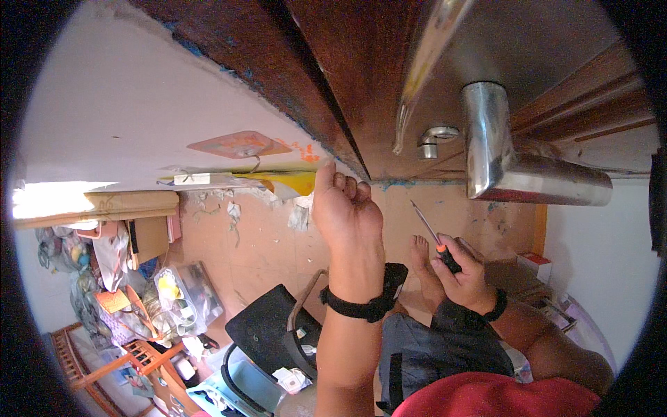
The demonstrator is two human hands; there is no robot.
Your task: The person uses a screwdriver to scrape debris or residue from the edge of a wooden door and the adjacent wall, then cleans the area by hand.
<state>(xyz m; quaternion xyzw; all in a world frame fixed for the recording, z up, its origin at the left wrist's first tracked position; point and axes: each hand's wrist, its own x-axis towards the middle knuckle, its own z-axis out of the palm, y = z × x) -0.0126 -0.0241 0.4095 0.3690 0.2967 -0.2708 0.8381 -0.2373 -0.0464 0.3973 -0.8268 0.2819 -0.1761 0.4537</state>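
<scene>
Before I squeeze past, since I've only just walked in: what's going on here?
A person in a red top grips a slim screwdriver with an orange-and-black handle in the right hand; its metal tip shows no visible contact. The left hand is raised, fingers curled, near orange marks on the white wall; whether it touches anything is unclear. Neither hand is on the shiny, L-shaped metal handle of the brown wooden door.

A person seen from above wears a bright red top [493, 399] and dark grey shorts [445, 351] with a black strip along the left side. The left hand [349, 212] and right hand [467, 274] are bare. A thick black wristband [351, 307] circles the left wrist; another black band [497, 306] circles the right. One visible foot [420, 247] is bare.
</scene>
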